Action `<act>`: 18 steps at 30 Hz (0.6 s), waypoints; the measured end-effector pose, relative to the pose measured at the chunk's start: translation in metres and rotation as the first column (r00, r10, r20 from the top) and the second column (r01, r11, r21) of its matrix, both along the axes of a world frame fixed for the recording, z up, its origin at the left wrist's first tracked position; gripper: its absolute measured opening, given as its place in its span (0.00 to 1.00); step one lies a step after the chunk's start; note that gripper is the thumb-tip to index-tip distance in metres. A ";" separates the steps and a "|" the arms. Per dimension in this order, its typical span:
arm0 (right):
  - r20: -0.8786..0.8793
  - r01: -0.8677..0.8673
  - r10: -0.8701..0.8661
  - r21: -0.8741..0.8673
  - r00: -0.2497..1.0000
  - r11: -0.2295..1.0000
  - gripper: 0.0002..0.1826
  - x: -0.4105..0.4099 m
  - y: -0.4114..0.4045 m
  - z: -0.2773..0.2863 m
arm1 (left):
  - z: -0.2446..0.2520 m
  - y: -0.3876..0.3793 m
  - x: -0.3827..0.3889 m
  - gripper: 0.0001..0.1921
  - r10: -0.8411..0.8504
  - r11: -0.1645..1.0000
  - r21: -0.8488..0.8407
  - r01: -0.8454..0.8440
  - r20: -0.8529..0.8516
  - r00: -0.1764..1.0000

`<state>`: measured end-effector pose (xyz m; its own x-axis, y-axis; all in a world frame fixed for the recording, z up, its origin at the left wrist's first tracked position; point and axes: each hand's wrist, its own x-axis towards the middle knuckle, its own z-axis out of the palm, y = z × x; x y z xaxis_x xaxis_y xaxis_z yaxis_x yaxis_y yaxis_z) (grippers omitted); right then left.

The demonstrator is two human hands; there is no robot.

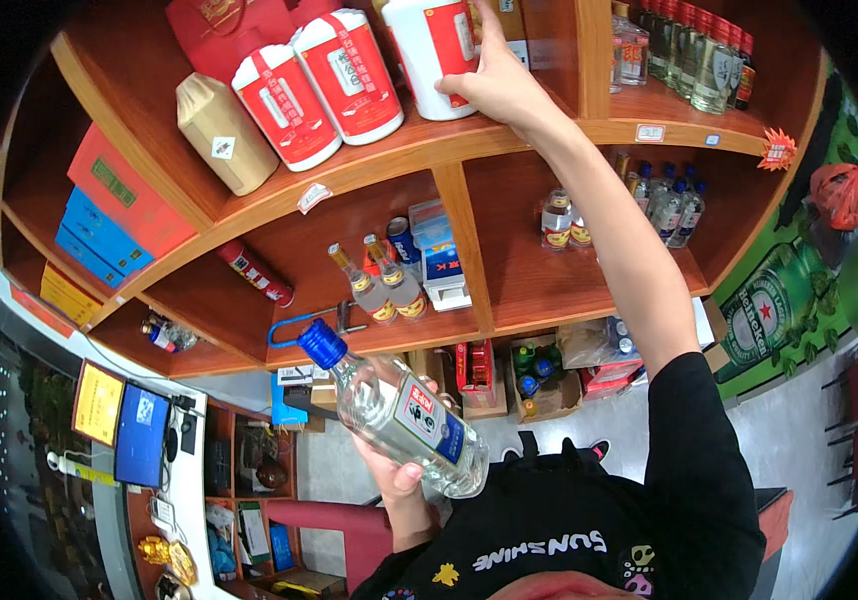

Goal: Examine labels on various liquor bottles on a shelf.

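Note:
My left hand (391, 469) is wrapped around a clear glass liquor bottle (414, 420), which leans to the upper left in front of my chest. It has a blue screw cap and a white and blue label. My right hand (493, 75) reaches up to the upper shelf and grips a white bottle with a red label (429, 52) at its right side. The thumb presses on the label; some fingers run out of the top of the view. Two similar red and white bottles (350, 79) stand to the left, beside a tan paper-wrapped bottle (223, 135).
Below, the wooden shelf (508, 289) holds small clear bottles (391, 289), a blue can (401, 240) and a U-lock (301, 322). More glass bottles (699, 67) line the upper right. Cartons (545, 382) sit on the floor. A counter with a monitor (142, 435) stands at left.

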<state>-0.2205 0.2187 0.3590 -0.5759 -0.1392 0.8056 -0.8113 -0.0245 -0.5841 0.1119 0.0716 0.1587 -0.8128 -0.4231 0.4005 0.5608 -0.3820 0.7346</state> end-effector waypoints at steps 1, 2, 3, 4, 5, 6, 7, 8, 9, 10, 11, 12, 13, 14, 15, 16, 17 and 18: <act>0.001 0.011 -0.011 -0.001 1.000 1.000 0.59 0.002 0.002 0.001 | -0.001 -0.001 0.000 0.57 -0.011 1.000 -0.001 0.011 0.001 1.000; -0.082 0.022 -0.018 0.038 0.996 0.999 0.58 0.003 0.001 0.003 | -0.003 -0.003 0.001 0.57 -0.019 1.000 0.003 0.019 0.024 1.000; -0.166 0.031 -0.018 0.077 0.986 0.997 0.57 0.007 -0.001 0.005 | -0.003 -0.004 0.002 0.58 -0.022 1.000 0.006 0.022 0.046 0.999; -0.177 0.047 -0.037 0.052 0.984 0.998 0.54 0.012 -0.004 0.006 | 0.000 -0.003 0.003 0.58 -0.043 0.999 0.012 0.043 0.042 0.998; -0.153 -0.019 0.021 0.010 0.988 1.000 0.53 0.016 -0.008 0.008 | 0.000 -0.002 0.002 0.58 -0.046 0.999 0.009 0.046 0.042 0.998; -0.124 0.038 -0.036 0.013 0.992 0.999 0.53 0.020 -0.011 0.010 | 0.000 -0.001 0.001 0.57 -0.053 0.998 0.030 0.052 0.031 0.998; -0.093 0.099 -0.097 0.018 0.991 0.995 0.54 0.024 -0.012 0.012 | -0.002 -0.001 0.000 0.57 -0.063 0.997 0.051 0.062 0.022 0.998; -0.071 0.112 -0.109 0.036 0.991 0.993 0.55 0.022 -0.014 0.010 | -0.005 -0.003 -0.002 0.56 -0.107 0.993 0.059 0.106 0.017 0.994; -0.050 0.126 -0.123 0.054 0.991 0.991 0.56 0.021 -0.016 0.009 | -0.005 -0.003 -0.003 0.56 -0.113 0.992 0.055 0.112 0.020 0.993; -0.068 0.345 -0.339 0.141 0.938 0.928 0.58 0.023 -0.020 0.010 | -0.005 -0.003 -0.003 0.56 -0.122 0.992 0.042 0.121 0.021 0.992; -0.115 0.455 -0.443 0.122 0.889 0.882 0.60 0.013 -0.027 0.004 | -0.005 -0.003 -0.004 0.56 -0.130 0.991 0.028 0.129 0.021 0.991; -0.122 0.487 -0.474 0.128 0.872 0.864 0.60 0.012 -0.033 0.003 | -0.007 -0.003 -0.004 0.56 -0.131 0.991 0.026 0.131 0.024 0.991; -0.129 0.519 -0.505 0.133 0.854 0.844 0.60 0.011 -0.036 0.002 | -0.009 -0.001 -0.004 0.55 -0.135 0.991 0.028 0.134 0.037 0.990; -0.127 0.521 -0.507 0.133 0.852 0.843 0.60 0.006 -0.029 0.002 | -0.010 0.000 -0.004 0.55 -0.140 0.990 0.030 0.139 0.050 0.989; -0.131 0.399 -0.379 0.204 0.916 0.894 0.58 0.002 -0.019 0.006 | -0.010 0.000 -0.004 0.55 -0.137 0.990 0.029 0.135 0.048 0.989; -0.126 0.270 -0.244 0.275 0.962 0.923 0.57 -0.002 -0.013 0.008 | -0.010 0.001 -0.004 0.55 -0.153 0.988 0.030 0.152 0.040 0.987; -0.129 0.269 -0.242 0.275 0.962 0.923 0.57 -0.004 -0.011 0.007 | -0.011 0.001 -0.004 0.55 -0.171 0.985 0.032 0.170 0.032 0.985; -0.107 0.272 -0.251 0.290 0.962 0.918 0.57 0.001 -0.011 0.007 | -0.014 0.000 -0.003 0.55 -0.189 0.982 0.038 0.187 0.055 0.980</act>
